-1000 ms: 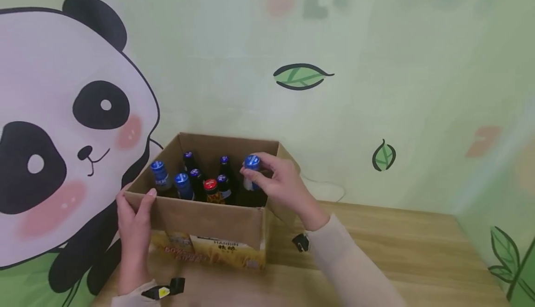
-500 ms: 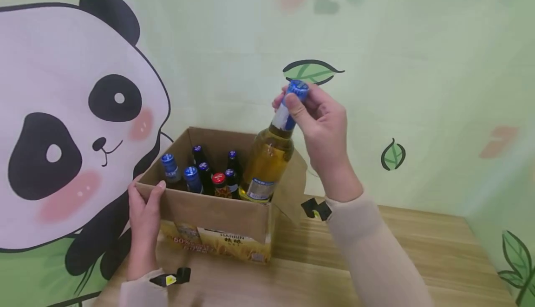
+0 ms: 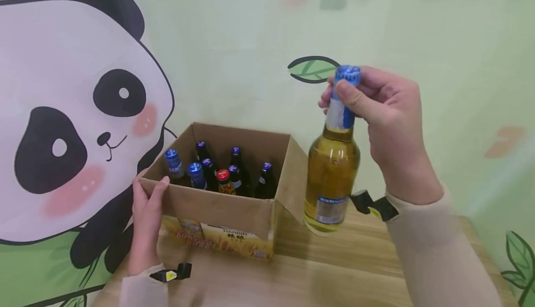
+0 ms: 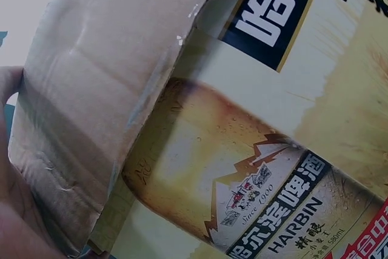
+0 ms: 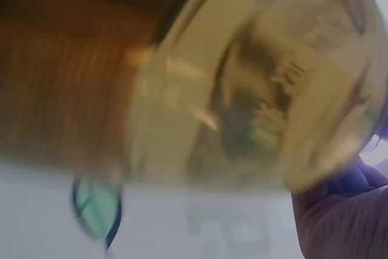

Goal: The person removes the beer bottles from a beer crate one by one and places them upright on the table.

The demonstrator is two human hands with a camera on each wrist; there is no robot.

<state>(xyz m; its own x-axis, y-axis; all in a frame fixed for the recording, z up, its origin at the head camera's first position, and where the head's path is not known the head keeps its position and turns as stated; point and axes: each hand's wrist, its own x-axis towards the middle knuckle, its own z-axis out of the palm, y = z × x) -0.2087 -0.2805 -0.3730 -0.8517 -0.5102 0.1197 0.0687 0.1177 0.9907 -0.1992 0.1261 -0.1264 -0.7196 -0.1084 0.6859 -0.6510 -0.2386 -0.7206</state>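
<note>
A clear glass beer bottle [image 3: 332, 172] of amber liquid, with a blue cap and a blue-and-white neck label, hangs almost upright to the right of the cardboard box [image 3: 217, 209]. My right hand [image 3: 393, 116] pinches it by the neck just under the cap. In the right wrist view the bottle [image 5: 200, 89] fills most of the picture, blurred. My left hand [image 3: 148, 214] grips the box's front left corner, thumb over the rim; in the left wrist view the hand [image 4: 12, 210] shows at the left beside the cardboard flap [image 4: 85, 89]. Several capped bottles stand inside, their lower parts hidden.
Inside the box are a red-capped bottle [image 3: 223, 179], blue-capped bottles such as the one at the left [image 3: 173, 160], and a dark bottle [image 3: 266, 181] by the right wall. A side flap [image 3: 292, 181] sticks out rightward. The wooden table [image 3: 334, 270] meets a printed wall [image 3: 234, 42].
My right hand has lifted the bottle out of the box and carried it to the right, past the side flap. The left hand has kept its hold on the box corner.
</note>
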